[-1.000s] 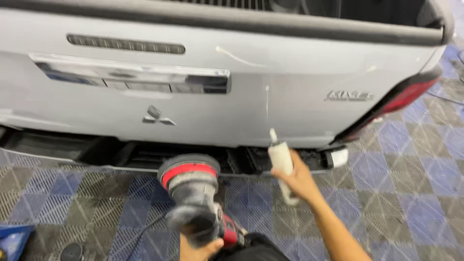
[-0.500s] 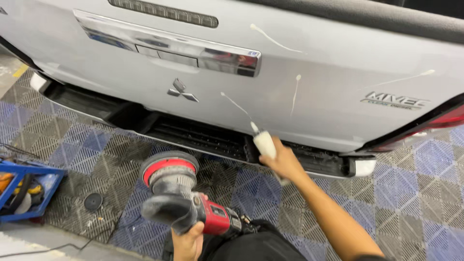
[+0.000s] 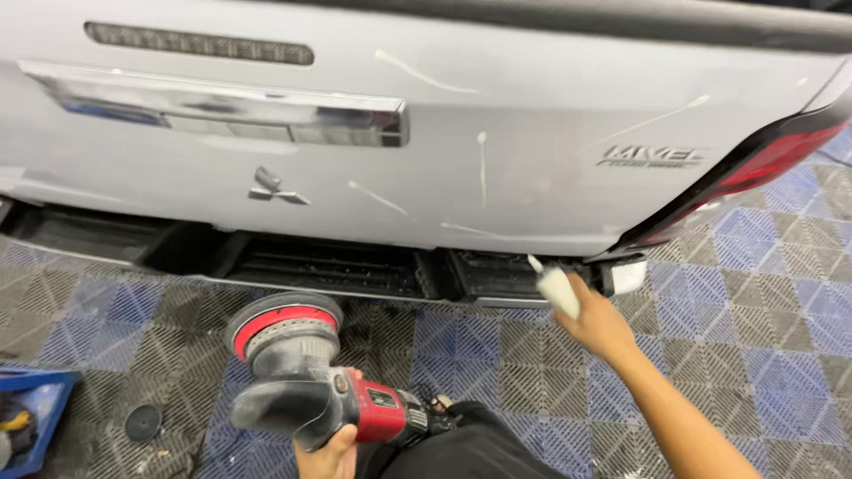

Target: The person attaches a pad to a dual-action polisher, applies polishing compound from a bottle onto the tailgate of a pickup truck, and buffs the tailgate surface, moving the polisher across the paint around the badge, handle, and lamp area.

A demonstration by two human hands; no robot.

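Overhead, nearly the whole top half of the view is a silver tailgate [image 3: 532, 177], and everything else is placed against it. Thin pale streaks of polish [image 3: 484, 168] lie scattered over its painted face, some slanting, one running straight down near the middle. A chrome handle strip [image 3: 222, 111] crosses its upper left part, a small emblem sits just under that strip, and a red tail lamp [image 3: 763, 164] wraps the tailgate's right edge. Below the tailgate runs the dark rear bumper step [image 3: 328, 266], and under that a floor of grey and blue grid tiles [image 3: 754, 302]. Well below the tailgate's left half, the left hand [image 3: 328, 457] grips the rear of a red and grey polishing machine [image 3: 302, 381], fingers wrapped around its body; its round red-rimmed pad faces up toward the bumper without touching it. Below the tailgate's lower right corner, the right hand [image 3: 599, 324] has its fingers closed around a small white squeeze bottle [image 3: 555, 286], nozzle aimed at the bumper. A blue tray [image 3: 31, 417] sits at the far lower left.
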